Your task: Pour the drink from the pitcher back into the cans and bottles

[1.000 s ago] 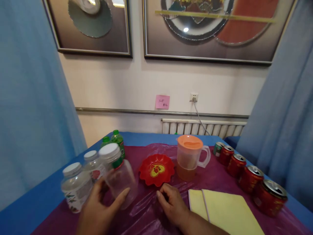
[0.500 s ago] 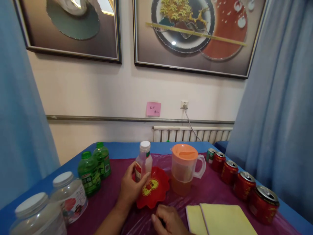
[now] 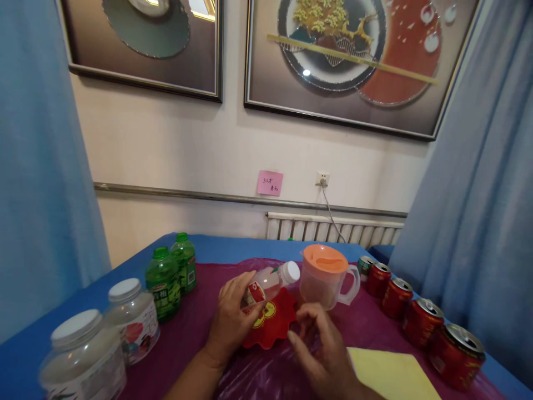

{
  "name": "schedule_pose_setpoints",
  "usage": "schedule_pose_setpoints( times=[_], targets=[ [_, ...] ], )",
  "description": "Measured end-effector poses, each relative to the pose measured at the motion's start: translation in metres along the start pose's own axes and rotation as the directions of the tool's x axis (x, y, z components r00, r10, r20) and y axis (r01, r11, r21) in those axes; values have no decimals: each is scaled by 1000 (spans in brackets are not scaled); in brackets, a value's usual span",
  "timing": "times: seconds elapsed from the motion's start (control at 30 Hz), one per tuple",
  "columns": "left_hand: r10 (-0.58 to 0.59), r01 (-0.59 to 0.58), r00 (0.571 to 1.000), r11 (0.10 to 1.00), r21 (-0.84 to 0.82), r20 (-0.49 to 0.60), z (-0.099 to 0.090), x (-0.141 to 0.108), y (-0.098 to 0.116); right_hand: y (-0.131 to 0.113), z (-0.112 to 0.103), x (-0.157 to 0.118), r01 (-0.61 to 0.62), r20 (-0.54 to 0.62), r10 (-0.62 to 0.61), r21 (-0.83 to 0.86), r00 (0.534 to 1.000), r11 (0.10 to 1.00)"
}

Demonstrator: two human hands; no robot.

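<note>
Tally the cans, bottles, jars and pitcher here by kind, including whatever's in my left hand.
Red cans: 4
Green can: 1
Green bottles: 2
White-lidded clear jars: 2
White-capped clear bottle, in your left hand: 1
Orange-lidded pitcher: 1
Total: 11

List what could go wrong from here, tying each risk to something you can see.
1. The left hand holds the clear plastic bottle tilted, its white cap pointing towards the orange-lidded pitcher; swinging it further right might knock the pitcher.
2. The right hand appears close to the scalloped red plate, so a careless move could nudge the plate.
</note>
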State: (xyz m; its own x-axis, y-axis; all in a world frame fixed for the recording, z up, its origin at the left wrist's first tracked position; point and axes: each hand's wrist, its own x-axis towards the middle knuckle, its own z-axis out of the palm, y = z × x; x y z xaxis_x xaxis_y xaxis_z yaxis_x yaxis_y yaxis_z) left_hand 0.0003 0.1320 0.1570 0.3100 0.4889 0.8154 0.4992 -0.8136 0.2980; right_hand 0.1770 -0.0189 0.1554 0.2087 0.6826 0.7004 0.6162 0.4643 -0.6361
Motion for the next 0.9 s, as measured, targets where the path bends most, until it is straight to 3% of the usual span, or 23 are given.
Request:
schedule_pose_setpoints(
  times=[0.1, 0.27, 0.5, 0.63, 0.9],
  targets=[
    [57, -58, 998, 998, 29, 34, -1, -2, -2, -6, -23, 32, 56, -71, -69, -179, 995, 982],
    [132, -137, 986, 989, 50, 107, -1, -4, -1, -1, -32, 53, 88, 87, -65, -294, 994, 952],
    [84, -92, 987, 995, 50, 137, -4, 0, -4, 18, -5, 42, 129, -42, -147, -293, 988, 947],
    [81, -96, 978, 993, 69, 194, -5, 2, -11, 32, 8, 32, 101, -95, -126, -233, 987, 967],
    [110, -126, 952, 991, 39, 286, -2, 1, -9, 43, -1, 19, 89, -80, -106, -198, 991, 976]
  ],
)
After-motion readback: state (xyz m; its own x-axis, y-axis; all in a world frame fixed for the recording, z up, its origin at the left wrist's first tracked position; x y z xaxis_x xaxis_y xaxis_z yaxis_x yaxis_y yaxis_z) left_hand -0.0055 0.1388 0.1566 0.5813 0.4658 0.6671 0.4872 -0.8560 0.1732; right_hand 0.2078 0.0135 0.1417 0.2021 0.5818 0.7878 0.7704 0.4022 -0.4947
